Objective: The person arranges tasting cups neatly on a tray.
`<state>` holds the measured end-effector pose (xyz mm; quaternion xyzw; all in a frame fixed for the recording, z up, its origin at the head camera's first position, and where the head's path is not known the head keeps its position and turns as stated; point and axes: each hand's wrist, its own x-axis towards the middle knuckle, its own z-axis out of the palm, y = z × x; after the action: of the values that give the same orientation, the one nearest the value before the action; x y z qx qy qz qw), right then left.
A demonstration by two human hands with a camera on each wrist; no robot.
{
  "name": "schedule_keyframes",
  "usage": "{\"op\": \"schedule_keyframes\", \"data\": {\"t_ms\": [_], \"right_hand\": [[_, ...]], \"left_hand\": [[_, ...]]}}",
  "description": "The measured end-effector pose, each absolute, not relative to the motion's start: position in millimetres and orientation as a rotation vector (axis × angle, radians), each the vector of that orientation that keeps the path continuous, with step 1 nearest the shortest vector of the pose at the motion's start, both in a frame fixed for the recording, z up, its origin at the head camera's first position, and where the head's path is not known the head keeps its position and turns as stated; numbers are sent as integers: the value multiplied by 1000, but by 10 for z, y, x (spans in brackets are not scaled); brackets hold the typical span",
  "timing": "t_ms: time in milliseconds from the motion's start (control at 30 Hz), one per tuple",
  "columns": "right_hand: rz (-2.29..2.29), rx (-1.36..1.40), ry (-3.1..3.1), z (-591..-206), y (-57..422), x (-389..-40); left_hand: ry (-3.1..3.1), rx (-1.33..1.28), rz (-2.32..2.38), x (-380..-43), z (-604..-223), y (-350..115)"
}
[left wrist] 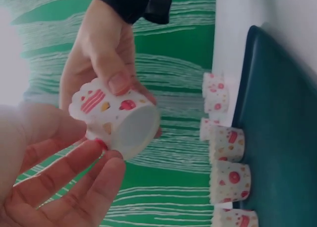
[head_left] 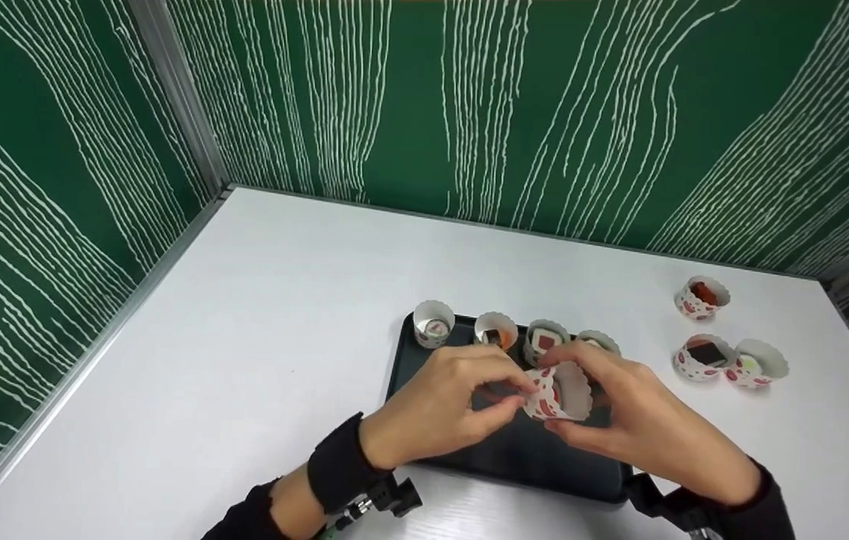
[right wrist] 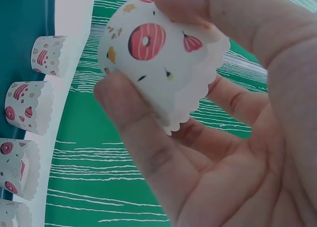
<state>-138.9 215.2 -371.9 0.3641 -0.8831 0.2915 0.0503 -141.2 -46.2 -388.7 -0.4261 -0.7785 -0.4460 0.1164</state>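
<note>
A paper baking cup (head_left: 544, 397) with scalloped rim and red dessert prints is held tilted above the dark tray (head_left: 514, 450), its mouth toward the right. My right hand (head_left: 631, 397) grips it, thumb low and fingers over the rim. From the other side my left hand (head_left: 454, 397) pinches the cup's wall with thumb and fingertips. A bit of red shows inside it in the head view. In the left wrist view the cup's pale base (left wrist: 138, 133) faces the tray; in the right wrist view, a pink doughnut print (right wrist: 147, 41) shows.
Along the tray's far edge stand several like cups, among them one with a round piece (head_left: 433, 315) and one with a red-centred white piece (head_left: 547, 341). On the white table (head_left: 207, 337) at right are three more filled cups (head_left: 702, 298). Green white-lined panels (head_left: 409, 112) enclose the table.
</note>
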Motion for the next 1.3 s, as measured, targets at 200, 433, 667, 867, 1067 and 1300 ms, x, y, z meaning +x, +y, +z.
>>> {"op": "schedule_keyframes", "data": {"t_ms": [200,433,667,867,1067,1300], "right_hand": [[851,1094,-2734,-3746,2148,-1404],[838,1116,-2784,-3858,2110,-1446],[793,1181,-2883,-3985,1862,-1588],[766,1307,-2877,-4073,1570,-1708],[731,1321,-2932,-4168,1318,-1794],[720,1339,-2987,-4256,1090,-1876]], "left_hand": [[-2251,-1163,-1311,-1456,-3718,-643],[-2259,-1059,-1296,-1480,-3527,-917],[-2275,-1005,-1234,-1475,-3357,-1147],[-2289,-930,-1193,-1449,-3245,-1328],[-2282,-862,-1199,-1438,-3185,-1436],[-2293,-829,-1207,-1429,-3178,-1485]]}}
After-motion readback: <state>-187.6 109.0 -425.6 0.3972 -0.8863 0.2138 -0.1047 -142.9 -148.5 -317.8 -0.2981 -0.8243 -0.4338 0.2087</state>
